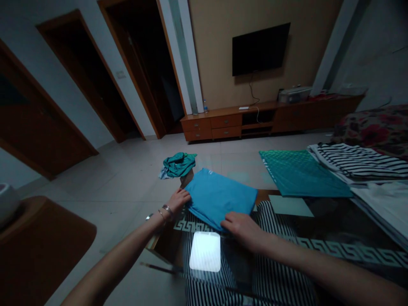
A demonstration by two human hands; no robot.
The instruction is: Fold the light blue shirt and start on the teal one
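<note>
1. Blue folded cloth garment (pixel 221 196), count one. It lies flat on the near left part of the glass-topped table (pixel 318 221), between your two hands.
2. Your left hand (pixel 179 199), count one. The fingers are bent over the garment's left edge and touch it. Whether they pinch the cloth cannot be told from here. One metal bracelet (pixel 167 209) sits on the wrist.
3. Your right hand (pixel 244 227), count one. It is laid palm down with the fingers loosely spread on the garment's near corner, and it grips nothing.
4. Teal crumpled garment (pixel 177 165), count one. It is an unfolded heap at the table's far left corner, just beyond the blue piece and clear of both hands.
5. Teal dotted folded garment (pixel 299 172), count one. It lies flat on the table, to the right of the blue piece and near it.
6. Black-and-white striped folded garment (pixel 360 161), one pile. It lies right of the teal dotted piece, and its layers cannot be counted.
7. White cloth (pixel 385 204), count one, at the table's right edge.
8. Striped fabric (pixel 270 272), count one, seen below the glass under your right forearm.
9. Bright square light reflection (pixel 205 250), count one, on the glass just in front of the blue piece.
10. Black flat television (pixel 260 49), count one, on the far wall above one long wooden cabinet (pixel 229 121).
</note>
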